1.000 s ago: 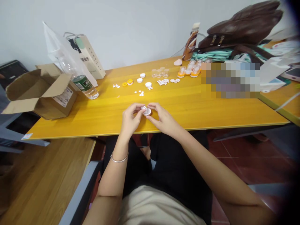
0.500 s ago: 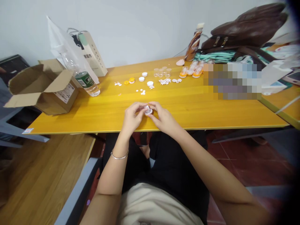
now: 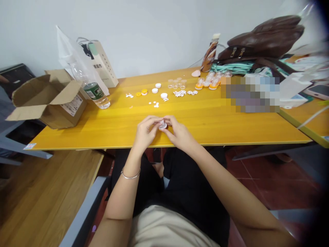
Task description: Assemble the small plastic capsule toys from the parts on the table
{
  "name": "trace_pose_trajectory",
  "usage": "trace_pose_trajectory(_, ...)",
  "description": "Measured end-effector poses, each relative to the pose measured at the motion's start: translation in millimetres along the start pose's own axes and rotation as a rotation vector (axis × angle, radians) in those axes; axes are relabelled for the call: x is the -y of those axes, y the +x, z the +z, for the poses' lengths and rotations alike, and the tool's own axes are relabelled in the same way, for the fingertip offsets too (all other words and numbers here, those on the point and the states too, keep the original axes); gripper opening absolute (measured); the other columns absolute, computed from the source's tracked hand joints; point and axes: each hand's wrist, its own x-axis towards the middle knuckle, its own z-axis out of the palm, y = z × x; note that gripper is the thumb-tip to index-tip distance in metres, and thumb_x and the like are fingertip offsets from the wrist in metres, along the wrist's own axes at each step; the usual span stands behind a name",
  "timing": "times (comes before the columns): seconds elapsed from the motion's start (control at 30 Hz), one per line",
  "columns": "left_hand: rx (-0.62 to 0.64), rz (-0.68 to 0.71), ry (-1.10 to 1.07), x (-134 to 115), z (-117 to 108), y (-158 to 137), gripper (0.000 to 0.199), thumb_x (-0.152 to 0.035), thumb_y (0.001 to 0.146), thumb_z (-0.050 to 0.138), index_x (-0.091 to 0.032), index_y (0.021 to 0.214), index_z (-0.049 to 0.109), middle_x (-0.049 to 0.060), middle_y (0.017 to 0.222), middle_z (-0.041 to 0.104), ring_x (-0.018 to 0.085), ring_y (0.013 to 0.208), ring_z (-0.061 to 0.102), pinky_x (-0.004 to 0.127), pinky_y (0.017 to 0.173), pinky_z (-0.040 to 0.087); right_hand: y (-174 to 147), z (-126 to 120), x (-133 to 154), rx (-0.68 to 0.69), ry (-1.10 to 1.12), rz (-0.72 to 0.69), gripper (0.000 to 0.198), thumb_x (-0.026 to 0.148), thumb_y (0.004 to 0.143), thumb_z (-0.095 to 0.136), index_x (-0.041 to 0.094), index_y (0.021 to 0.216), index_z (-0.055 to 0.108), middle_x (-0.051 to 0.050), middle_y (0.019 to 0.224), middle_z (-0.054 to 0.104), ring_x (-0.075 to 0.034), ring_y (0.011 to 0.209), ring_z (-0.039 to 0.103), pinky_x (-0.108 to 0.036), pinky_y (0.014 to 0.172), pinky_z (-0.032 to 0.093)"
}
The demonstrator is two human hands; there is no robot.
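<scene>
Near the front edge of the yellow table (image 3: pixel 115 133), both hands close round a small round white piece with a clear part on top (image 3: pixel 162 126). My left hand (image 3: pixel 147 130) pinches it from the left, with thumb and forefinger at its upper part. My right hand (image 3: pixel 178 131) grips its right side, fingertips at the top and thumb low down. Fingers hide much of the piece. Beyond the hands lie small white discs (image 3: pixel 156 104), white round caps (image 3: pixel 163 95), yellow rings (image 3: pixel 138 94), clear cups (image 3: pixel 177 83) and patterned white pieces (image 3: pixel 179 93).
On the left stand an open cardboard box (image 3: pixel 51 106), a green-labelled bottle (image 3: pixel 96 94) and a paper bag (image 3: pixel 104 65). Orange-and-clear assembled pieces (image 3: pixel 214 83), a brown drink bottle (image 3: pixel 209 55) and a brown leather bag (image 3: pixel 264 37) are at the back right.
The camera view has tilted slightly, so the scene sits a little lower. Both hands keep their hold on the small piece, whose angle has shifted slightly.
</scene>
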Motion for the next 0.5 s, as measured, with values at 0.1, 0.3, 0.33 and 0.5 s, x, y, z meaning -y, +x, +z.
trace_pose_trajectory(0.1, 0.026, 0.005, -0.015, -1, -1, 0, 0.018, -0.014, 0.081, 0.055, -0.018, 0.094, 0.067, 0.006, 0.089, 0.065, 0.014, 0.084, 0.061, 0.027, 0.079, 0.049, -1, -3, 0, 0.004, 0.019, -0.023, 0.026, 0.022, 0.084, 0.051, 0.022, 0.109, 0.040, -0.010, 0.110, 0.061, -0.024, 0.103, 0.059, -0.043, 0.088, 0.047)
trace_pose_trajectory(0.3, 0.149, 0.008, -0.101, -9, -3, -3, 0.010, -0.019, 0.080, 0.059, -0.016, 0.087, 0.065, 0.006, 0.087, 0.065, 0.015, 0.085, 0.061, 0.029, 0.081, 0.048, -1, -18, 0, 0.102, 0.104, -0.081, 0.023, 0.026, 0.082, 0.055, 0.021, 0.101, 0.042, -0.007, 0.099, 0.058, -0.020, 0.093, 0.060, -0.039, 0.084, 0.049)
trace_pose_trajectory(0.33, 0.165, 0.012, -0.102, -10, -3, -4, 0.009, -0.020, 0.081, 0.059, -0.016, 0.086, 0.065, 0.006, 0.087, 0.065, 0.015, 0.085, 0.061, 0.029, 0.081, 0.048, -1, -21, 0, 0.117, 0.113, -0.085, 0.023, 0.026, 0.082, 0.056, 0.021, 0.100, 0.042, -0.006, 0.098, 0.057, -0.019, 0.092, 0.059, -0.039, 0.083, 0.050)
trace_pose_trajectory(0.5, 0.081, 0.014, -0.103, -10, -2, -5, 0.012, -0.021, 0.081, 0.058, -0.017, 0.090, 0.065, 0.005, 0.084, 0.064, 0.014, 0.081, 0.060, 0.029, 0.077, 0.048, -2, -27, 0, 0.150, 0.120, -0.075, 0.023, 0.027, 0.080, 0.056, 0.022, 0.099, 0.044, -0.005, 0.094, 0.056, -0.018, 0.086, 0.059, -0.037, 0.080, 0.050)
